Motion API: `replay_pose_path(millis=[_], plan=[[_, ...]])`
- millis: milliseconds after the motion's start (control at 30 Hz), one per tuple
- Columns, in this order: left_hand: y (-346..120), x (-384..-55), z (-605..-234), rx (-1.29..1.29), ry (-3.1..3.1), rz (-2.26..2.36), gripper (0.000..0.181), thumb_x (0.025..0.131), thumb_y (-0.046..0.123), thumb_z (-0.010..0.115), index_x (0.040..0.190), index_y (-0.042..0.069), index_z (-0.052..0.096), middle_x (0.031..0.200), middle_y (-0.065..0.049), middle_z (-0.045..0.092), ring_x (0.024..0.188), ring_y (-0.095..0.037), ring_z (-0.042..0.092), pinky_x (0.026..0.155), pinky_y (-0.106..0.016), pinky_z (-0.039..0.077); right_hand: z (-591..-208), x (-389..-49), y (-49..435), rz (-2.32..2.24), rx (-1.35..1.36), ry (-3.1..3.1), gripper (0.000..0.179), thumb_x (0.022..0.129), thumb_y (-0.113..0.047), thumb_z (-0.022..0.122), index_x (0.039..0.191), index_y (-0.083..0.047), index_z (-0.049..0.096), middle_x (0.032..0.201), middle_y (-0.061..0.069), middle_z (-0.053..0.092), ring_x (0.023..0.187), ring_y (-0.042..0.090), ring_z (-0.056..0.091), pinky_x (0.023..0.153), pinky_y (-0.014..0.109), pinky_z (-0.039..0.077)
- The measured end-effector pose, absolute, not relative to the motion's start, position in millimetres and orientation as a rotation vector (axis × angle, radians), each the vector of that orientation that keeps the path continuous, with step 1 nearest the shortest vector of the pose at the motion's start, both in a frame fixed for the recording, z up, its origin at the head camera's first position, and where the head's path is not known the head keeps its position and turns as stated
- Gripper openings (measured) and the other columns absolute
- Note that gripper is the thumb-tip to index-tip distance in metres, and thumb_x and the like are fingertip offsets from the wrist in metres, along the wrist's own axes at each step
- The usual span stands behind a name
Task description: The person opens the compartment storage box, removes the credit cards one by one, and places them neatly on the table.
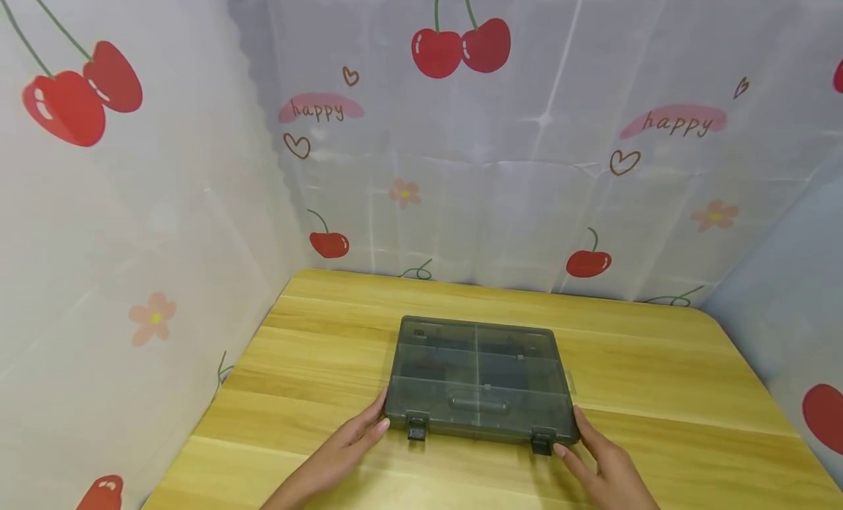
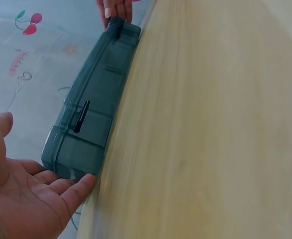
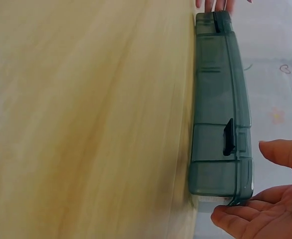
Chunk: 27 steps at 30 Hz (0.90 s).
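Note:
A grey-green see-through plastic compartment case [image 1: 461, 364] lies flat on the wooden table with its lid down. Two black latches, a left one [image 1: 417, 428] and a right one [image 1: 541, 443], stick out from its front side. Dark shapes show dimly through the lid; what they are I cannot tell. My left hand [image 2: 34, 199] touches the case's left end with nearly straight fingers, thumb held away from it. At the opposite end, my right hand [image 3: 270, 209] rests its extended fingers against the case's side, its thumb also apart.
The yellow wood-grain table [image 1: 316, 349] runs out to both sides of the case. White cloth printed with cherries and flowers hangs behind it as a back wall [image 1: 487, 203] and along the left as a side wall [image 1: 132, 239].

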<state>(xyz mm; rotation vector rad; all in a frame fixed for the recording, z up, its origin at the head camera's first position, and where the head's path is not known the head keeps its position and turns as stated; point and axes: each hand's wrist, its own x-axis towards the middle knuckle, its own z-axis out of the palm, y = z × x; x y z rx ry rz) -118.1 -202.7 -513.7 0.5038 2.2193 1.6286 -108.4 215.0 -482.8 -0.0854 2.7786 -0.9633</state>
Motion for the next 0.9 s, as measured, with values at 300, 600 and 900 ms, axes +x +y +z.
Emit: replay_pose_path(millis=[300, 600, 900], plan=[[-201.0, -113.5, -511.0, 0.496, 2.243, 1.623, 0.065, 0.112, 0.033, 0.037, 0.163, 0.008, 0.005, 0.168, -0.015, 0.002, 0.151, -0.044, 0.013, 0.118, -0.06, 0.019, -478.2, -108.7, 214.2, -0.987, -0.026, 2.748, 0.091, 0.1, -0.051, 0.058, 0.156, 0.011, 0.02, 0.149, 0.039, 0.035, 0.122, 0.053, 0.056, 0.095, 0.055, 0.054], [-199.2, -111.1, -508.2, 0.478, 2.265, 1.63, 0.066, 0.112, 0.035, 0.036, 0.163, 0.01, 0.002, 0.167, -0.014, 0.0, 0.149, -0.048, 0.019, 0.117, -0.062, 0.023, -468.1, -105.1, 217.7, -1.025, -0.06, 2.768, 0.083, 0.103, -0.048, 0.056, 0.156, 0.008, 0.026, 0.149, 0.037, 0.037, 0.124, 0.05, 0.056, 0.096, 0.054, 0.054], [-196.6, -105.2, -494.3, 0.465, 2.216, 1.653, 0.064, 0.112, 0.032, 0.035, 0.163, 0.012, 0.001, 0.168, -0.013, -0.004, 0.151, -0.047, 0.009, 0.119, -0.065, 0.014, -457.5, -103.8, 221.6, -1.087, 0.025, 2.717, 0.085, 0.101, -0.057, 0.052, 0.158, 0.001, 0.028, 0.152, 0.032, 0.037, 0.128, 0.044, 0.055, 0.095, 0.054, 0.055]])
